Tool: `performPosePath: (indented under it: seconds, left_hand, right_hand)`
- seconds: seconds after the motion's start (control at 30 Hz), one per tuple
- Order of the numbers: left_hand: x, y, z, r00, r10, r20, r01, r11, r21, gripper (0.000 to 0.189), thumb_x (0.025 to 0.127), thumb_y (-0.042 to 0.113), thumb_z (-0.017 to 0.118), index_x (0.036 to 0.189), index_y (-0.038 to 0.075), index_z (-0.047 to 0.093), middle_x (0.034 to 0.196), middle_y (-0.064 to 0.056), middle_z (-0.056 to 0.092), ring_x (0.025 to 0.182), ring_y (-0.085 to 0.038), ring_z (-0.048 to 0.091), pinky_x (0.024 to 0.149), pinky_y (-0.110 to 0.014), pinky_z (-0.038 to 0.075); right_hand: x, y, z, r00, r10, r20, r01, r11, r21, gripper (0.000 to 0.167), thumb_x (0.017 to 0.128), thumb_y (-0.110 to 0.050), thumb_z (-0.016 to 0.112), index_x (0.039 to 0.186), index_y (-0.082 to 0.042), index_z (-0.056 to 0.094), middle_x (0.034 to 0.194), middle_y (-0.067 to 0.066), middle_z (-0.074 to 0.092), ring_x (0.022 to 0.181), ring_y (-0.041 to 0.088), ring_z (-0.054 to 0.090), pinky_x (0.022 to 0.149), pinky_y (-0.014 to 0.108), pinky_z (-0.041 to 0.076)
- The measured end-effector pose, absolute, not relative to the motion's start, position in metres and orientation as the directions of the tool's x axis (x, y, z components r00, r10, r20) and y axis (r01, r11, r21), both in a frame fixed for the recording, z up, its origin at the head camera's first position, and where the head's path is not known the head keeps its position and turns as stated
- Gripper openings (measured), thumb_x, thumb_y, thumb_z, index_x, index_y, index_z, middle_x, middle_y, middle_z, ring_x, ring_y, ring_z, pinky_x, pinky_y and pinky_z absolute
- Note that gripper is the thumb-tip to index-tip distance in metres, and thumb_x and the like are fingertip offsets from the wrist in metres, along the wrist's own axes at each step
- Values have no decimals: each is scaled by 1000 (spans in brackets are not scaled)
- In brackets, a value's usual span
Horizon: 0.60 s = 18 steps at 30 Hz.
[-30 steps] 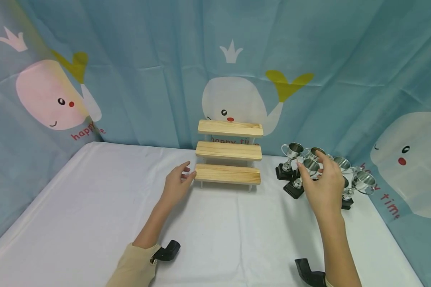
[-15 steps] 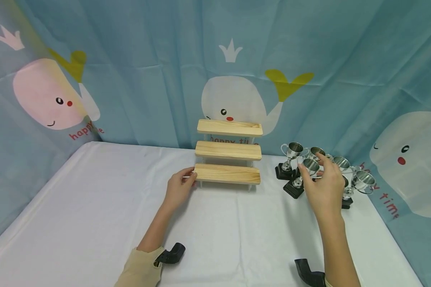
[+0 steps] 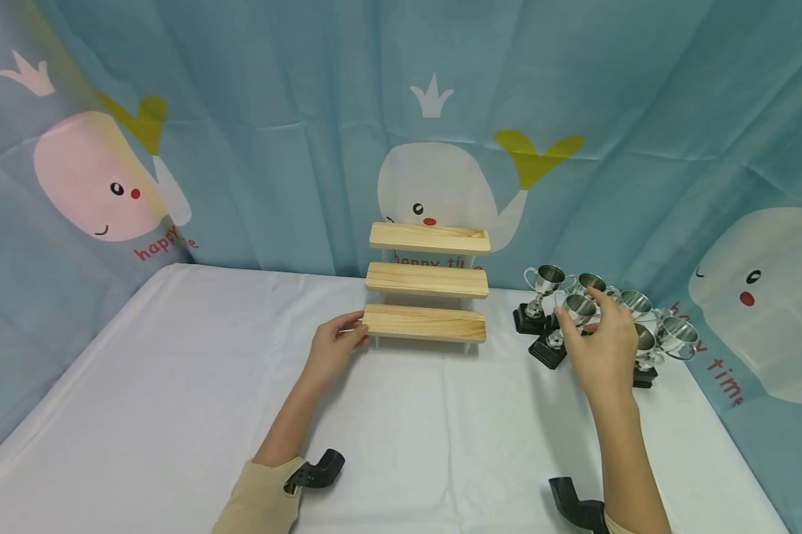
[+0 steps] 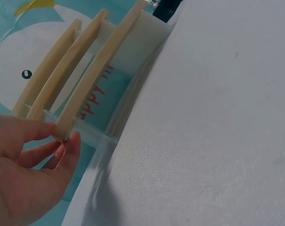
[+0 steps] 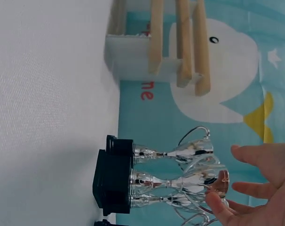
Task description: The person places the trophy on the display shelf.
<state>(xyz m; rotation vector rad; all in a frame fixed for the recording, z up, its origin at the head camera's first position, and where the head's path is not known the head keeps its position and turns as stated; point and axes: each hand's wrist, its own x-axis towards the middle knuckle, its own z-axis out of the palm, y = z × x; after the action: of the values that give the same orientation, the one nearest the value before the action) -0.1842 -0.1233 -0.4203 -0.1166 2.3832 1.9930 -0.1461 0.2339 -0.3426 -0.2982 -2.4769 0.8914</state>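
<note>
A three-step wooden display shelf with pale supports stands at the back of the table. My left hand pinches the left end of its lowest board, thumb on one face and fingers at the other, as the left wrist view shows. Several silver trophies with black bases stand upright at the right. My right hand hovers at the nearest trophy, fingers loosely spread. In the right wrist view its fingertips are right at the cup's rim, thumb apart from it. Some trophies are partly hidden behind this hand.
A white cloth covers the table. Behind it hangs a blue curtain printed with whales. Another trophy stands between the shelf and the right hand, and one is near the table's right edge. Black curved pieces sit at both wrists.
My left hand has moved slightly right and taken hold of the lowest board's left end. The right hand stays nearly still by the trophies.
</note>
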Motion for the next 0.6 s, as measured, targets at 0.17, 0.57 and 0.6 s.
performPosePath:
  seconds: [0.17,0.57,0.6]
  left_hand:
    - [-185,-123,-420,-997,-40,-72,-78,168,983,41,107,5,60,146,-8,56,134,-28,60,109,-30,71,96,-32,63]
    - [-187,-122,-423,-995,-52,-88,-95,143,985,41,107,4,60,146,-8,57,130,-24,60,107,-27,70,94,-29,63]
    - [-187,-122,-422,-994,-54,-91,-98,143,985,41,107,4,61,146,-7,57,129,-24,61,107,-26,70,94,-28,63]
  right_hand:
    - [-148,236,-344,-858,360,366,45,764,-644,62,101,-25,74,153,2,50,136,36,54,95,47,64,99,66,44]
    - [-156,238,-357,-876,355,325,80,774,-628,67,100,-22,74,153,9,45,89,32,70,83,46,68,76,62,53]
    - [-156,238,-358,-876,353,329,77,776,-626,67,101,-22,74,153,9,45,90,33,70,83,46,68,74,60,53]
